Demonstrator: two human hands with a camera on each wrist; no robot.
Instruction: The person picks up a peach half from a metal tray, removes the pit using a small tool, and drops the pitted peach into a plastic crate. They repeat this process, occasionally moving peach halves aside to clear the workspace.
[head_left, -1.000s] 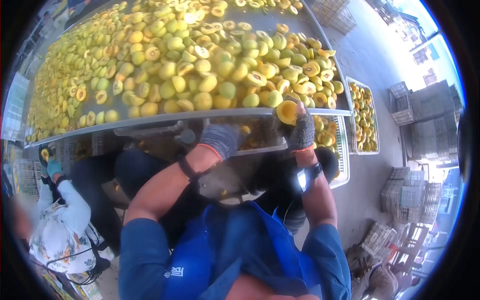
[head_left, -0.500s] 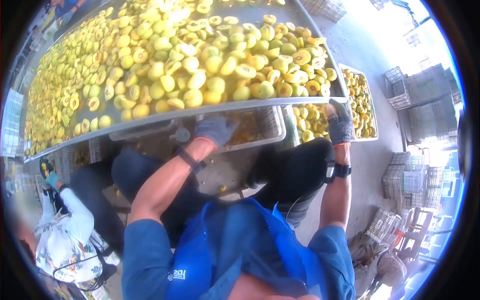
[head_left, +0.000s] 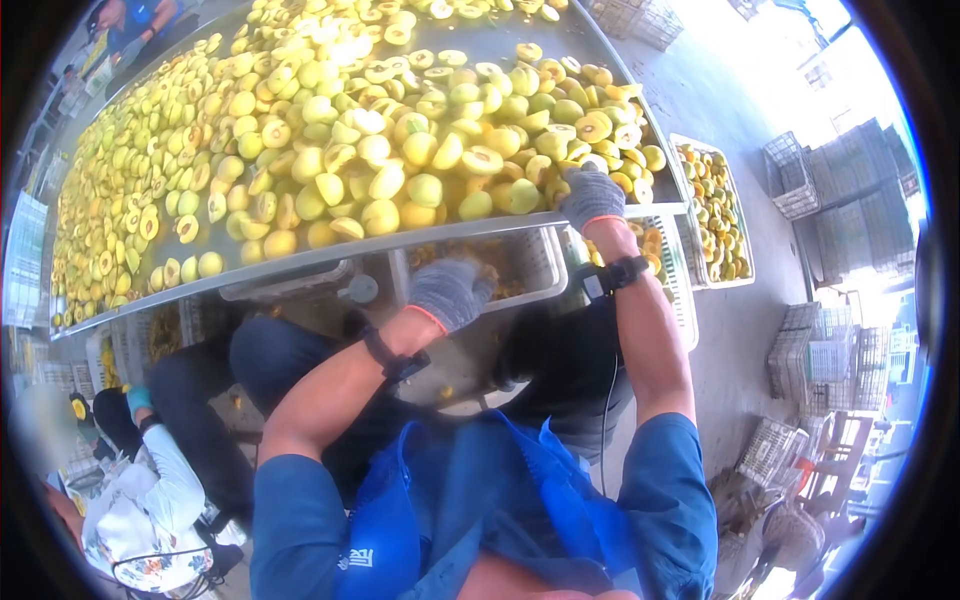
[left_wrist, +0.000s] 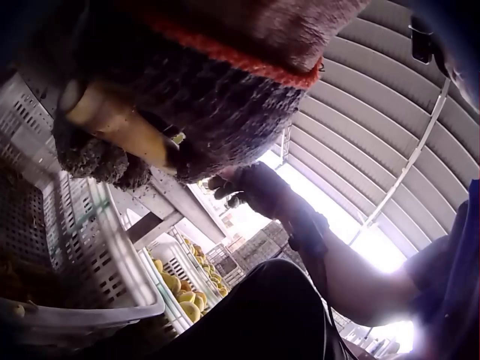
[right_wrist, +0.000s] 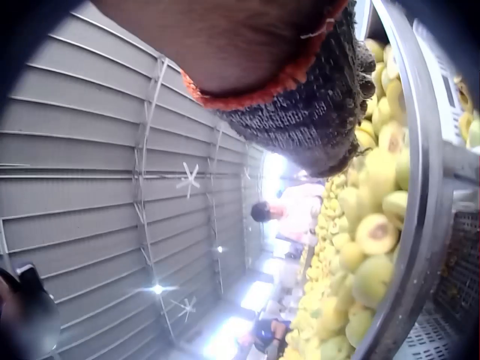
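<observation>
In the head view, my gloved right hand (head_left: 594, 195) reaches over the metal table's rim (head_left: 330, 268) into a heap of yellow peach halves (head_left: 481, 160). Its fingertips are at the fruit; I cannot tell whether they grip a piece. The right wrist view shows its glove (right_wrist: 300, 124) beside the heap, fingers bent. My left hand (head_left: 452, 295), also gloved, is below the rim, in front of a white crate (head_left: 548, 262). Its fingers curl round a tool's light wooden handle (left_wrist: 116, 124); the tool's working end is hidden.
Under the table's right end stands a crate of peach halves (left_wrist: 184, 294). Another full crate (head_left: 722, 225) is on the floor beyond it. Stacked crates (head_left: 860, 230) stand farther right. A person in a patterned top (head_left: 150, 535) sits at left.
My right hand, holding a hollowed peach half a second ago, went right over the crate, then came back left, without that half visible, to the heap. My left hand shifted slightly right and down.
</observation>
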